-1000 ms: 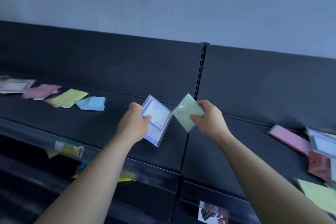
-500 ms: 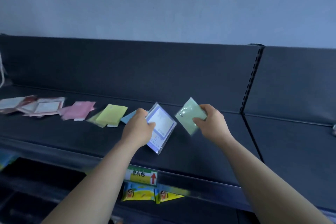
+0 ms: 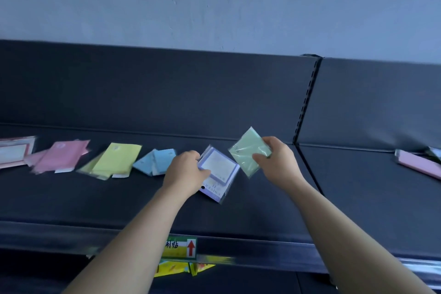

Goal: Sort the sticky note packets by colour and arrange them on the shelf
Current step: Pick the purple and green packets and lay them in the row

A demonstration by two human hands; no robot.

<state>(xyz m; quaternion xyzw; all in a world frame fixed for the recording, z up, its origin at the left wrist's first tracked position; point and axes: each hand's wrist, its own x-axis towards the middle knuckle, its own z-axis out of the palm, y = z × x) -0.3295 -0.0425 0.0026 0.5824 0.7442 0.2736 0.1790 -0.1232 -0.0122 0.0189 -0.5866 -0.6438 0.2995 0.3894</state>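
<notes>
1. The shelf [image 3: 238, 217] carries a row of sorted piles on its left: pink [image 3: 64, 156], yellow [image 3: 114, 160] and blue [image 3: 156, 161], each just beside the next.
2. The left hand [image 3: 185, 172] grips a purple packet [image 3: 218, 169] by its left edge, low over the shelf just right of blue; I cannot tell if it touches.
3. The right hand [image 3: 278, 162] pinches a green packet [image 3: 248, 150], raised and tilted.
4. Best, I judge: lay purple flat beside blue without overlap, then green to its right, in line.
</notes>
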